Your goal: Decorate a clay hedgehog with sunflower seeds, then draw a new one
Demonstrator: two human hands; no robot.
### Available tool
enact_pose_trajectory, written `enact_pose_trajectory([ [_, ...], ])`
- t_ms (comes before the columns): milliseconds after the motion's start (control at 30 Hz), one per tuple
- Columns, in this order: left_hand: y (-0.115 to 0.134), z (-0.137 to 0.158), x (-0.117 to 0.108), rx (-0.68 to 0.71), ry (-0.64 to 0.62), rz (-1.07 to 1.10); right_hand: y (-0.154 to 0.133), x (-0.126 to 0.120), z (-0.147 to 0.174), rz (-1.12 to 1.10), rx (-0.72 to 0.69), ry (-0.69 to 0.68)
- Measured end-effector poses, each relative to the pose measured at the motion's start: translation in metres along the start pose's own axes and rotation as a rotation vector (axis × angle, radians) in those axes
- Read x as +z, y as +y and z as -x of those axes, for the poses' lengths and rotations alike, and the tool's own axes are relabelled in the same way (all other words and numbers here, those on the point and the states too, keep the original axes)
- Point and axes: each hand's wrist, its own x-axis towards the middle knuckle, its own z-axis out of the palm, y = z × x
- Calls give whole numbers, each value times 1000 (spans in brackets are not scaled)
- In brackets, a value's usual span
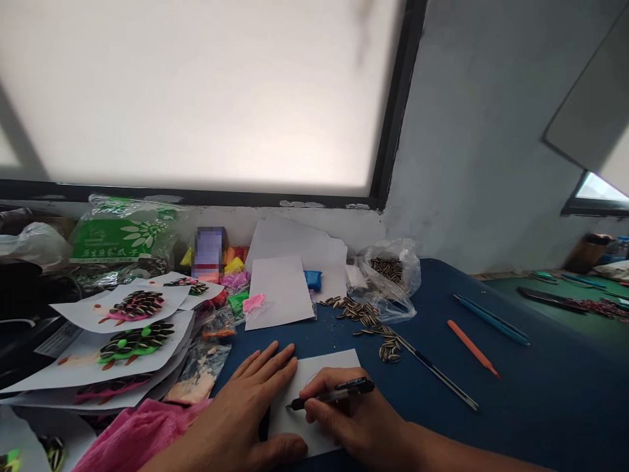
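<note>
In the head view a white sheet of paper (pixel 334 362) lies on the blue table top. My left hand (pixel 255 400) rests flat along its left edge, fingers stretched out and a little apart. A black pen (pixel 339 392) is gripped in my right hand (pixel 348 413), its tip at the paper near the middle. Part of a thin curved line shows on the sheet above the pen; my right hand hides the rest. Loose sunflower seeds (pixel 363 313) are scattered beyond the paper, close to metal tweezers (pixel 437 370).
Seed-and-clay pictures on paper (pixel 135 344) are stacked at left, beside a pink cloth (pixel 147 432). Behind stand a green seed bag (pixel 118 236), clay packets (pixel 238 303), blank sheets (pixel 278 288) and a clear bag of seeds (pixel 388 269). An orange tool (pixel 472 347) and blue tweezers (pixel 491 319) lie right.
</note>
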Motion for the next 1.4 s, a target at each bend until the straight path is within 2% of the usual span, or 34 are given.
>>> enact_pose_trajectory([
  [233,0,0,0,-1,10,-6,2,-1,0,31,4,2],
  [567,1,0,-2,-3,-59,-44,-1,-7,2,33,35,-44],
  [1200,0,0,-1,9,-24,-60,-4,-22,8,34,105,-2],
  [1400,-3,2,3,26,43,-41,-4,-28,12,73,103,4],
])
